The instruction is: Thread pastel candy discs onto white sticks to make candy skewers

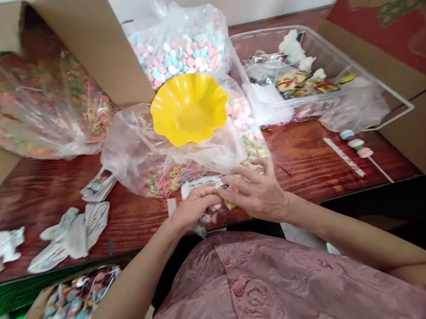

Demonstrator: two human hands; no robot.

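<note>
At the table's front edge, my left hand (198, 206) is closed on a small clear packet (215, 215) with pinkish pieces inside. My right hand (259, 191) meets it from the other side; its thumb and index finger pinch the packet's upper end while the other fingers are bent and apart. Most of the packet is hidden by the hands. Just behind them lies a white printed label or card (200, 183). A clear bag of colourful ring candies (165, 180) is spread beyond, and a yellow wavy-edged bowl (190, 108) rests on it.
A large bag of pastel marshmallows (187, 48) stands behind. A clear plastic bin (314, 98) with packets is at right, near a marshmallow skewer (357, 144). Cardboard boxes (94, 44) flank the table. Gloves (72, 233) lie left; a box of candy skewers (67, 317) sits below.
</note>
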